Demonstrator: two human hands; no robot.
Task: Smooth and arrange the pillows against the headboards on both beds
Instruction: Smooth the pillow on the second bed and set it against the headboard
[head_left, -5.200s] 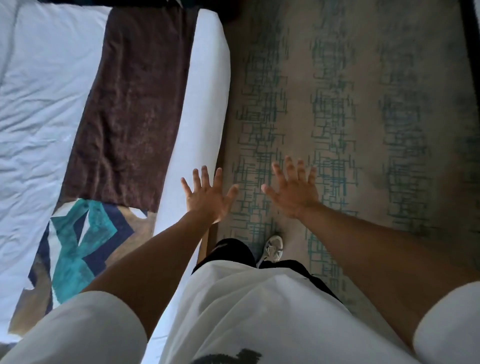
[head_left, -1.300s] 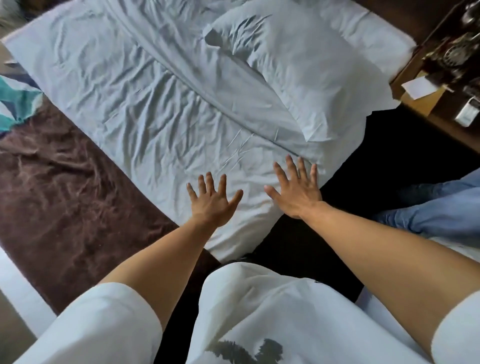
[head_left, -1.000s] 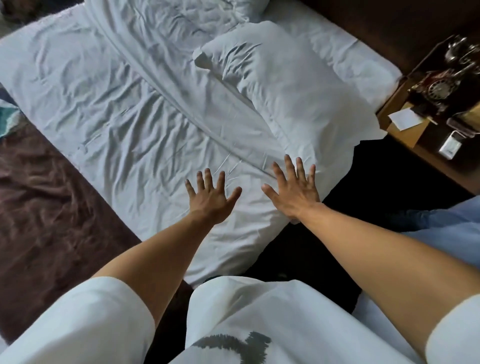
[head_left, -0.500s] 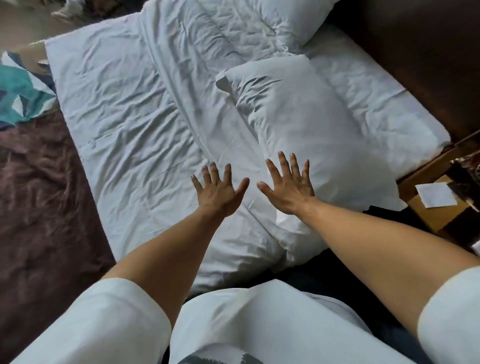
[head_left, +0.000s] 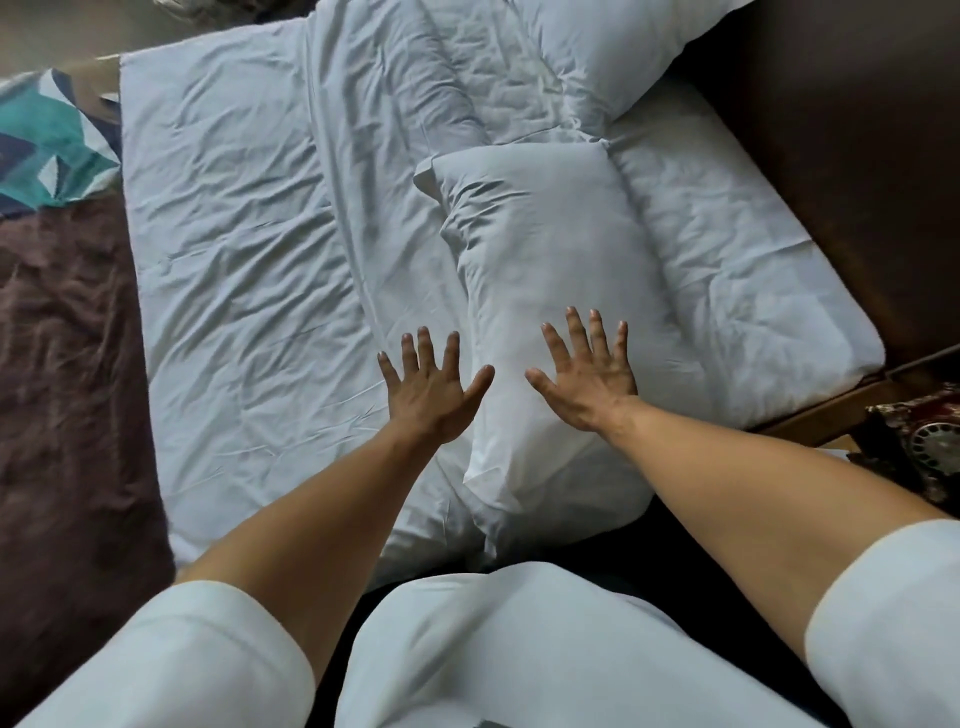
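Since half a second ago, both hands have been carried further over the near pillow (head_left: 550, 291), which now sits closer to the middle of the view. That pillow lies lengthwise on the bed (head_left: 753, 291), well apart from the dark headboard (head_left: 841, 130), with bare sheet between them. A second pillow (head_left: 613, 47) is seen at the top, beside the headboard. The right hand (head_left: 587, 374) is held flat over the near pillow, fingers spread and straight, nothing gripped; contact cannot be told. The left hand (head_left: 431, 389) is likewise spread, at the pillow's left edge over the creased duvet (head_left: 234, 234). A brown runner (head_left: 67, 389) covers the bed's left part, and a dial telephone (head_left: 930, 441) stands at the right.
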